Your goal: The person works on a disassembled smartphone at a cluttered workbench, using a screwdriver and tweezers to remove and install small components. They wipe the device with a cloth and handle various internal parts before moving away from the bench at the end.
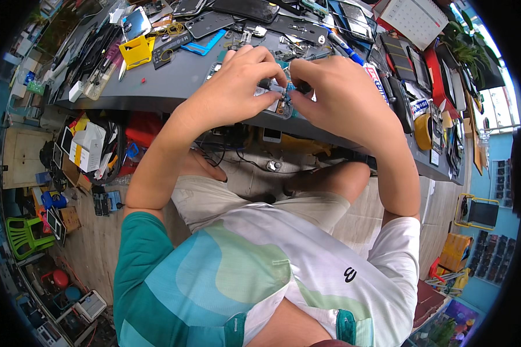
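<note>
My left hand (244,84) and my right hand (337,99) meet at the desk's near edge over an opened phone (281,110) with bare parts inside. Left thumb and forefinger close on a small greyish piece (276,88) whose kind I cannot make out. The right thumb and forefinger are pinched close beside it, near some small bluish parts, and what they hold is too small to name. Part of the phone and of the green-blue mat (221,56) under it is hidden by my hands.
The grey desk (167,84) carries many phone parts behind my hands. A yellow holder (137,52), blue bracket (207,45), dark phone back (209,25) and blue marker (353,55) lie there. A desk calendar (414,20) stands far right. Below the edge is a cluttered box (90,144).
</note>
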The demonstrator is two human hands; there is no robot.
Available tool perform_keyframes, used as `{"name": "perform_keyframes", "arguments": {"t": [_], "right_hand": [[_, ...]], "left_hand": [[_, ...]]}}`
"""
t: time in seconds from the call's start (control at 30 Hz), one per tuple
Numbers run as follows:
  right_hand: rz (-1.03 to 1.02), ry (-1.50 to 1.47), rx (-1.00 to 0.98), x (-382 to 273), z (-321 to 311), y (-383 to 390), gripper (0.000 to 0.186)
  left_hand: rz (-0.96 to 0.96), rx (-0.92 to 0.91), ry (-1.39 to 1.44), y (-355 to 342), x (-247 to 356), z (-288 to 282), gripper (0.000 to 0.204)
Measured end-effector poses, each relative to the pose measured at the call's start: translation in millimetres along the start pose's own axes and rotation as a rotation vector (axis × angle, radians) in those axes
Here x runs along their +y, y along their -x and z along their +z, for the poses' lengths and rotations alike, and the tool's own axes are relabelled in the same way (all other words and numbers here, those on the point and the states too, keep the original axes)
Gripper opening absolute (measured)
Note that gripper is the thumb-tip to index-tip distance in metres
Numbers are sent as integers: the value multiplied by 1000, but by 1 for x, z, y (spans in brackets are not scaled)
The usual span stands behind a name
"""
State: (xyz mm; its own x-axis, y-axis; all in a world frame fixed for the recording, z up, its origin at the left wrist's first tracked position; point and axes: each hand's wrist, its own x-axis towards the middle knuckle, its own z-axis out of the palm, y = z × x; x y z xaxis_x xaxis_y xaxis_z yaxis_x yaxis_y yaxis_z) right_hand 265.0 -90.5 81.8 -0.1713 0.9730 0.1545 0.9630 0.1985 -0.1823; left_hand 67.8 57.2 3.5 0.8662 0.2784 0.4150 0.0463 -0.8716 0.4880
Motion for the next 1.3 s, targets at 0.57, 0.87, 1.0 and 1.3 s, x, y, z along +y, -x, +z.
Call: {"name": "perform_keyframes", "arguments": {"t": [0.57, 0.87, 1.0, 1.3], "right_hand": [[-75, -39, -78, -5, -11, -11, 29], [-142, -158, 22, 4, -1, -8, 30], [-189, -182, 54, 6, -1, -7, 30], [5, -100, -55, 10, -3, -4, 23]], "left_hand": [[-41, -30, 79, -1, 3, 4, 20], [-96, -122, 76, -7, 6, 9, 31], [-96, -133, 51, -9, 7, 9, 30], [-19, -128, 0, -13, 9, 10, 21]]}}
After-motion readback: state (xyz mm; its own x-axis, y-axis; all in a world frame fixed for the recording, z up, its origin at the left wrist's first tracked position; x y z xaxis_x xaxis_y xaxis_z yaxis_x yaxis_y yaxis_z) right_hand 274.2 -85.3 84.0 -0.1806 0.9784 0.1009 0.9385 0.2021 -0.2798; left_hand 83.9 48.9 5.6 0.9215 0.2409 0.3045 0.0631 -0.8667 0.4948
